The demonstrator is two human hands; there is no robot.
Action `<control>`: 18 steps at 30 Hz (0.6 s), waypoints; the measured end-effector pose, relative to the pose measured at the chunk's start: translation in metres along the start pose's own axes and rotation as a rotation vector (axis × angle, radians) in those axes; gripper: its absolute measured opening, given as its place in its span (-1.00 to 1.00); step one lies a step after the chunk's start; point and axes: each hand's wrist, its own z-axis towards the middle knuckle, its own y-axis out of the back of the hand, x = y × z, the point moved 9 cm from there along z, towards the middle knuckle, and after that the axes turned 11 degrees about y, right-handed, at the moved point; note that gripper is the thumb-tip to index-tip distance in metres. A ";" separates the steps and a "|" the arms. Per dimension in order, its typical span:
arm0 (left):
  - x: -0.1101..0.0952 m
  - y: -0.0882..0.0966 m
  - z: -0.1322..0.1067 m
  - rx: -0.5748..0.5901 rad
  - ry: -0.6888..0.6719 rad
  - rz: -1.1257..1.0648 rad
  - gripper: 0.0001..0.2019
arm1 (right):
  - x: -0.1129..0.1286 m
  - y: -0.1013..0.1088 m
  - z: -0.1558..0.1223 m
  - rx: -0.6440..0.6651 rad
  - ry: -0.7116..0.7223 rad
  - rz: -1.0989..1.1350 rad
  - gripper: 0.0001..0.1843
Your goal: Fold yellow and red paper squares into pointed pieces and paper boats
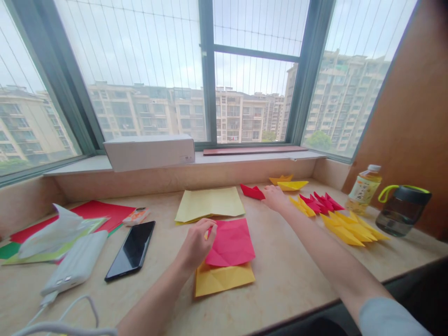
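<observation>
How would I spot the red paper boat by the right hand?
Find the beige counter beneath the glass windows. Toward its back, by the bare right hand, sits the red folded-paper boat. It's the leftmost boat, apart from the clustered red ones.

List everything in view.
Paper boats: several, red, yellow, right
Creased papers: several, pink, yellow, centre
Paper pile: one, multicoloured, left
Rectangular phone: one, black, left
Small packet: one, orange, left
Corded slab: one, white, left
Long box: one, white, sill
Flat board: one, brown, sill
Labelled bottle: one, yellow, right
Looped tumbler: one, dark, right
Windows: several, grey, back
Buildings: several, beige, outside
Counter: one, beige, beneath
Wall: one, brown, right
Left grip: one, bare, centre
Right grip: one, bare, by boats
</observation>
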 end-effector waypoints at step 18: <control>-0.012 -0.016 -0.014 0.138 -0.058 0.133 -0.80 | -0.071 -0.065 0.068 0.162 -0.062 -0.183 -0.65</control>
